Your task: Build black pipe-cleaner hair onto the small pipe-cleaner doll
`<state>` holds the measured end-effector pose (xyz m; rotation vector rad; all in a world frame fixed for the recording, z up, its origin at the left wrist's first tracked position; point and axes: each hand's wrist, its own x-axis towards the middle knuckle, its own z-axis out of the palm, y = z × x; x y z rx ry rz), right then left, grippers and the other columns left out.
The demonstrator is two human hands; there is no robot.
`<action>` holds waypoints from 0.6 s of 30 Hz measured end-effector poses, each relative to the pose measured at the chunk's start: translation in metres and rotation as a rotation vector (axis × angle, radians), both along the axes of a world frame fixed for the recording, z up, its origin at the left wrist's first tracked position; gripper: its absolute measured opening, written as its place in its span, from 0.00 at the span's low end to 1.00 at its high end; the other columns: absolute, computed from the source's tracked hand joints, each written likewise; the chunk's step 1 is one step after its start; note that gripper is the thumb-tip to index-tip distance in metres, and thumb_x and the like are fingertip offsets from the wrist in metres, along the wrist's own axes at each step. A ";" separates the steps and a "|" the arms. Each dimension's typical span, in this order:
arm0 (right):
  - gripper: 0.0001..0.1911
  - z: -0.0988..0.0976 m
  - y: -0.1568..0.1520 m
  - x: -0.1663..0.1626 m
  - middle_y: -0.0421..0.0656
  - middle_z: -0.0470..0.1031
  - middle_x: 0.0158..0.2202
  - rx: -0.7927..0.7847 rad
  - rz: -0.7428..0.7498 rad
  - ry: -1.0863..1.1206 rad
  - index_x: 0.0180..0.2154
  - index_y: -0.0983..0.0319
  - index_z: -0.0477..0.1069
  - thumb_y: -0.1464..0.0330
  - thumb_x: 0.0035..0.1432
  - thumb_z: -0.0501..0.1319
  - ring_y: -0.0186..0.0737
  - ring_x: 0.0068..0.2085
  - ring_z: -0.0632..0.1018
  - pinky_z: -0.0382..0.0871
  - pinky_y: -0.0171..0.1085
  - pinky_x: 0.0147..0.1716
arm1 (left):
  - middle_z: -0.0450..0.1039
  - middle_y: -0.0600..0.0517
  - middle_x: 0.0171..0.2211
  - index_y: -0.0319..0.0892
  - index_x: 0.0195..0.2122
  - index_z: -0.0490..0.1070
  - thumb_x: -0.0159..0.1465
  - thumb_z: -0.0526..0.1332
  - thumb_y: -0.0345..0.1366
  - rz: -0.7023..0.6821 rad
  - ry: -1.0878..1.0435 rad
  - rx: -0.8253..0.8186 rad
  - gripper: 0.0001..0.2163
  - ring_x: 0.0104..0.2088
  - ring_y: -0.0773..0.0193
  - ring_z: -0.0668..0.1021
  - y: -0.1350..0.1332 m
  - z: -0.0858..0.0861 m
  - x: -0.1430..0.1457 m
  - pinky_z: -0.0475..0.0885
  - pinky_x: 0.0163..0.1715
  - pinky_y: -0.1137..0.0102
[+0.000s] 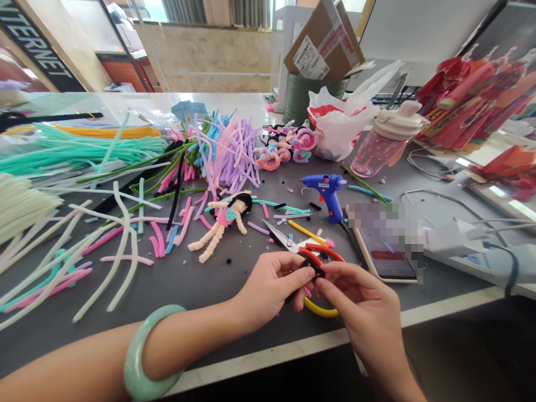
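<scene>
Both fingertip sets, left hand (270,285) and right hand (360,296), pinch a black pipe-cleaner twist (317,271) between them, its yellow loop (320,309) hanging bodyward, the piece lying roughly front-to-back; scissors (285,237) lie just beyond the hands – blades pointing away left.

Bright light pours in from the window (148,8), glare flares across the far tabletop (234,106), and shadows stay soft! The edges bow with wide-angle distortion, and a pixelated blur covers the top of the phone (387,257).
</scene>
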<state>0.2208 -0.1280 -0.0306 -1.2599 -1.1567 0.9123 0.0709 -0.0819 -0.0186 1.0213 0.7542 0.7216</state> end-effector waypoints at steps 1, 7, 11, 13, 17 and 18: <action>0.06 0.000 0.000 0.000 0.42 0.81 0.26 0.004 -0.004 0.001 0.33 0.61 0.79 0.69 0.49 0.69 0.39 0.26 0.82 0.80 0.32 0.26 | 0.67 0.57 0.17 0.36 0.25 0.71 0.57 0.64 0.44 0.002 0.004 0.003 0.14 0.16 0.75 0.67 0.000 0.000 0.000 0.61 0.20 0.75; 0.06 -0.003 0.002 0.001 0.41 0.80 0.25 0.045 -0.059 0.014 0.33 0.61 0.79 0.70 0.49 0.69 0.37 0.25 0.81 0.79 0.32 0.25 | 0.71 0.54 0.23 0.36 0.28 0.73 0.56 0.65 0.44 -0.008 0.013 0.034 0.13 0.18 0.74 0.68 -0.001 0.003 0.001 0.64 0.24 0.73; 0.07 -0.005 0.001 0.003 0.40 0.79 0.26 0.044 -0.014 0.026 0.34 0.60 0.79 0.70 0.50 0.68 0.37 0.27 0.81 0.80 0.32 0.27 | 0.70 0.54 0.23 0.36 0.28 0.72 0.58 0.62 0.42 -0.022 0.071 0.085 0.12 0.18 0.74 0.67 -0.002 0.004 0.000 0.63 0.23 0.74; 0.07 -0.005 -0.001 0.003 0.41 0.79 0.27 0.032 0.012 0.023 0.35 0.60 0.79 0.70 0.50 0.68 0.37 0.27 0.81 0.80 0.32 0.27 | 0.69 0.54 0.22 0.36 0.28 0.71 0.59 0.61 0.41 -0.026 0.110 0.117 0.11 0.19 0.74 0.66 -0.003 0.004 -0.001 0.61 0.22 0.75; 0.07 -0.002 -0.003 0.002 0.42 0.81 0.29 -0.012 -0.022 0.008 0.35 0.61 0.79 0.68 0.51 0.67 0.38 0.28 0.81 0.80 0.34 0.28 | 0.66 0.55 0.21 0.37 0.27 0.71 0.61 0.59 0.40 -0.016 0.180 0.180 0.11 0.19 0.74 0.63 -0.003 0.003 -0.002 0.59 0.20 0.76; 0.07 -0.001 -0.002 0.003 0.42 0.81 0.29 -0.026 -0.030 0.003 0.34 0.61 0.80 0.67 0.51 0.67 0.38 0.27 0.81 0.80 0.34 0.28 | 0.65 0.56 0.21 0.37 0.27 0.71 0.61 0.59 0.40 -0.013 0.190 0.195 0.11 0.19 0.74 0.63 -0.004 0.003 -0.002 0.59 0.19 0.76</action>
